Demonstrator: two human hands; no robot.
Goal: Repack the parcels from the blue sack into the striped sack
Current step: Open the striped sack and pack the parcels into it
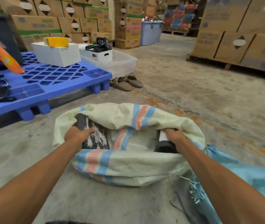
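Note:
The striped sack (128, 164), pale cream with blue and pink stripes, lies open on the concrete floor in front of me. My left hand (78, 135) grips a dark parcel (96, 136) with white markings inside the sack's left side. Inside the right side, my right hand (174, 136) holds a second dark parcel (164, 146) with a white label. The blue sack (241, 173) lies crumpled on the floor at the right, under my right forearm, its frayed edge showing.
A blue plastic pallet (51, 78) with a white box (55, 54) sits to the left. A clear tub (122, 62) and a pair of sandals (127, 83) lie beyond it. Stacked cardboard boxes (241, 38) on a wooden pallet stand at the right.

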